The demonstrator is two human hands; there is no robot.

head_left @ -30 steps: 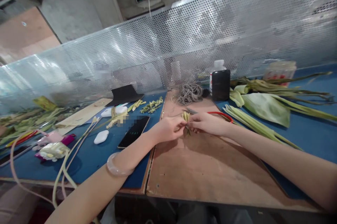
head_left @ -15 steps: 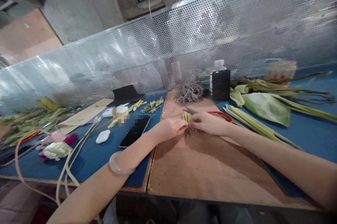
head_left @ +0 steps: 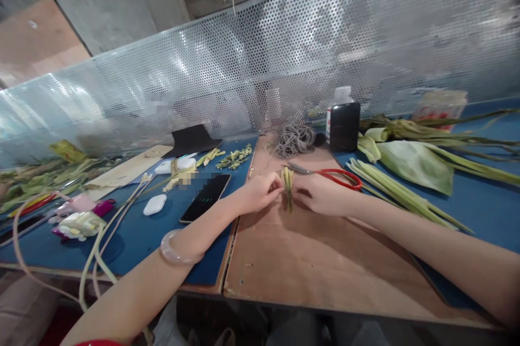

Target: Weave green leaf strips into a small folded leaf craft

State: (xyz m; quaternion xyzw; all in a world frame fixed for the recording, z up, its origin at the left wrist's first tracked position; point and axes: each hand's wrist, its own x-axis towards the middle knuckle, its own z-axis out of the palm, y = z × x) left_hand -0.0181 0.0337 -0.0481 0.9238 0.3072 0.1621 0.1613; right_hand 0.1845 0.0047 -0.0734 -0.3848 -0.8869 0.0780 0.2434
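Note:
A small bundle of yellow-green leaf strips (head_left: pixel 288 190) stands upright between my hands, above the bare wooden part of the table. My right hand (head_left: pixel 320 194) grips its right side, with the fingertips partly hidden behind it. Just left of the bundle, my left hand (head_left: pixel 263 193) has its fingers curled in a pinch; whether a thin thread is between them I cannot make out. Behind my right hand lie scissors (head_left: pixel 340 177) with red handles, their blades pointing left. A tangle of grey cord (head_left: pixel 296 140) sits farther back.
A dark bottle (head_left: pixel 344 126) with a white cap stands beyond my right hand. Long green leaf stalks (head_left: pixel 400 194) and a broad leaf (head_left: pixel 418 164) lie at right. Left of me are a phone (head_left: pixel 206 198), a white case (head_left: pixel 155 204) and dried plant pieces (head_left: pixel 234 157). A perforated metal screen (head_left: pixel 227 80) rises behind.
My left hand has drawn slightly left, away from the bundle, so more of the strips shows. My right hand stays at the bundle. More of the scissors is visible.

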